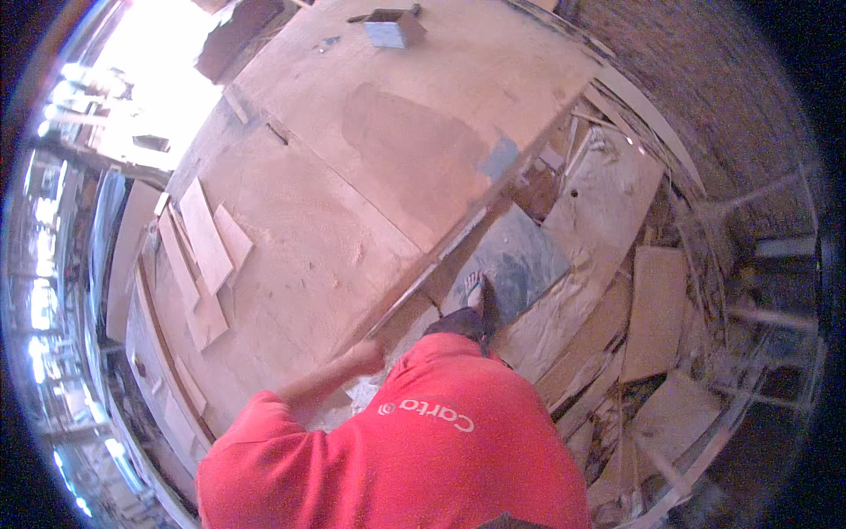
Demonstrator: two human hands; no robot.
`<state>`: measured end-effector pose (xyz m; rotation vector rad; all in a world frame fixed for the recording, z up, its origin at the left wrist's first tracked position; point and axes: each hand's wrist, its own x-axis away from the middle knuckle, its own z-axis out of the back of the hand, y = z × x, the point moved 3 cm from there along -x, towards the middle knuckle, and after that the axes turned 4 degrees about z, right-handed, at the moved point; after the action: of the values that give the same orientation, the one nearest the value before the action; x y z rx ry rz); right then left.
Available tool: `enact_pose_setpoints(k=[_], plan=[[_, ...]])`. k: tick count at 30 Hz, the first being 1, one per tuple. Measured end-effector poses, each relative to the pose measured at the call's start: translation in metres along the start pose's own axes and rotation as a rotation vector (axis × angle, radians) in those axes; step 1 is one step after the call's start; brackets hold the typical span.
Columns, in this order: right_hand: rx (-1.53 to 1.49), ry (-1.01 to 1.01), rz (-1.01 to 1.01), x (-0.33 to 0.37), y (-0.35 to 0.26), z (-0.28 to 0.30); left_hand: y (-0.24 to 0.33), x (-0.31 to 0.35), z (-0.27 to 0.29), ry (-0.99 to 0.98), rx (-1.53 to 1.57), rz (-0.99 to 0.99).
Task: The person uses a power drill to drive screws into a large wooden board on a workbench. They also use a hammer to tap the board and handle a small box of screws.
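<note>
My left hand point(364, 356) is by the near edge of a large light-brown wooden board point(300, 229), with my bare forearm reaching across from a red sleeve. Its fingers are too blurred to make out, and I cannot tell whether it grips or only touches the edge. Just below the hand and forearm is a crumpled whitish thing point(361, 392) whose kind I cannot make out. My right hand does not show; my red top covers much of the lower middle.
Several wood strips point(207, 234) lie on the board's left part. An open box point(394, 31) stands at its far end, beyond a dark stain point(405, 141). My sandalled foot point(476, 286) is on a grey-blue sheet point(520, 260). Loose panels point(656, 309) litter the right side, near a brick wall point(705, 97).
</note>
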<state>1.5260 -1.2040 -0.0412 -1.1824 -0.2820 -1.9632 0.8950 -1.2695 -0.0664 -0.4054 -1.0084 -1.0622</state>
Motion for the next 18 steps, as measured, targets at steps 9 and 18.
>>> enact_pose_setpoints(k=[9, 18], plan=[[0.066, 0.102, 0.251, -0.067, -0.166, 0.100, -0.014, 0.070, -0.067, -0.340, 0.429, 0.389], [0.174, 0.134, 0.408, -0.119, -0.313, 0.171, 0.011, 0.085, -0.022, -0.154, 0.730, 0.556]])
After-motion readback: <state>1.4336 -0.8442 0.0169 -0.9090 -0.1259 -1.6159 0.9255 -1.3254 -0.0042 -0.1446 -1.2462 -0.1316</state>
